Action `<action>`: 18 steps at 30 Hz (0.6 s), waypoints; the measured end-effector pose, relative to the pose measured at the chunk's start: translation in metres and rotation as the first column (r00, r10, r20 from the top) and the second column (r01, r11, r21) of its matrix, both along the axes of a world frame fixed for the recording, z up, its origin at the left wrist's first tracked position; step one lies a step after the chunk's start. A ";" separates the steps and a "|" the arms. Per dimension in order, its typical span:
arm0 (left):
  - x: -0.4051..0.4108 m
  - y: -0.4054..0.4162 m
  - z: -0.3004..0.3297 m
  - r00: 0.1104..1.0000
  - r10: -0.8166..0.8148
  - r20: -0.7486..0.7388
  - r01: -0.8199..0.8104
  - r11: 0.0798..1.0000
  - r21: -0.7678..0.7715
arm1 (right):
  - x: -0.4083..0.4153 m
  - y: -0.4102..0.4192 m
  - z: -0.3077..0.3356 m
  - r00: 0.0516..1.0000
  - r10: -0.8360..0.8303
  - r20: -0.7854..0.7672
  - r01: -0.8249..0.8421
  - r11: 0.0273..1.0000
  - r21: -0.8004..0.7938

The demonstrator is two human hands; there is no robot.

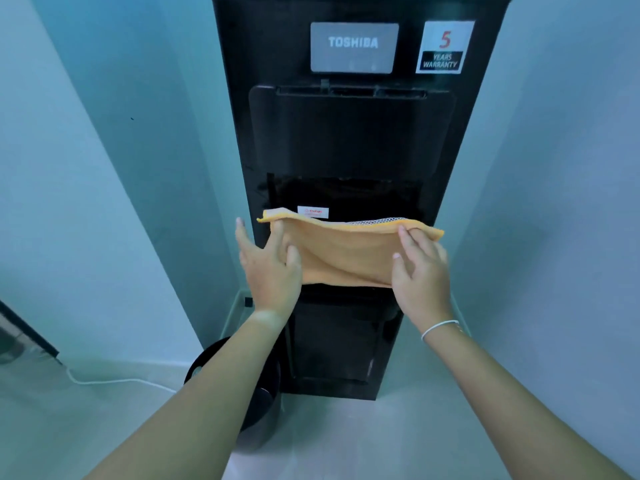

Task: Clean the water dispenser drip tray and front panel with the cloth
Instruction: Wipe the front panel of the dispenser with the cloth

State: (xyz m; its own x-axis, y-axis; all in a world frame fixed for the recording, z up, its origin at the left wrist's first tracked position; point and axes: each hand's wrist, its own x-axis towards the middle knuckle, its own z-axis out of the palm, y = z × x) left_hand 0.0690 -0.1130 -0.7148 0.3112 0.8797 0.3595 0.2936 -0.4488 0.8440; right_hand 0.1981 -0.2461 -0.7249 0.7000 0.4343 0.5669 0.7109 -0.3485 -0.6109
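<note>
The orange cloth (pixel 346 251) is held stretched in front of the black water dispenser (pixel 349 140), level with the dark recess where the drip tray would sit — the tray itself cannot be made out. The cloth's left end is pinched by the left hand (pixel 268 265), its right end by the right hand (pixel 420 268), fingers curled over the top edge. Wiping appears barely begun; tray and front panel are judged still to be done. Room is limited by walls near both sides and by a dark bin (pixel 249 393) beside the base — sideways strokes are best kept short.
</note>
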 end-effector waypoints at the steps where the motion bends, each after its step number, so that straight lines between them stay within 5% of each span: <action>1: -0.004 -0.001 0.007 0.996 -0.083 0.039 0.084 0.996 -0.037 | -0.002 -0.004 0.009 1.000 -0.003 0.005 0.003 1.000 0.025; 4: -0.007 -0.007 0.021 0.950 -0.274 0.151 0.298 0.939 -0.172 | -0.010 -0.011 0.024 0.999 0.038 0.011 -0.038 0.998 0.047; 8: -0.016 -0.027 0.039 0.933 -0.250 0.259 0.330 0.880 -0.340 | -0.026 -0.024 0.037 0.993 0.115 0.040 -0.117 0.992 0.041; 18: -0.058 -0.040 0.126 0.871 -0.419 0.257 0.454 0.886 -0.091 | -0.034 -0.056 0.088 0.993 0.090 -0.078 -0.070 0.970 0.231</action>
State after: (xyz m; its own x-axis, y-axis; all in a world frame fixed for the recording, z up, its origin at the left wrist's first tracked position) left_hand 0.0108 -0.1527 -0.5888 0.6023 0.7197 0.3453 -0.1077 -0.3553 0.9285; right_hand 0.1645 -0.3026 -0.6364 0.7192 0.3576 0.5957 0.6714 -0.1370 -0.7284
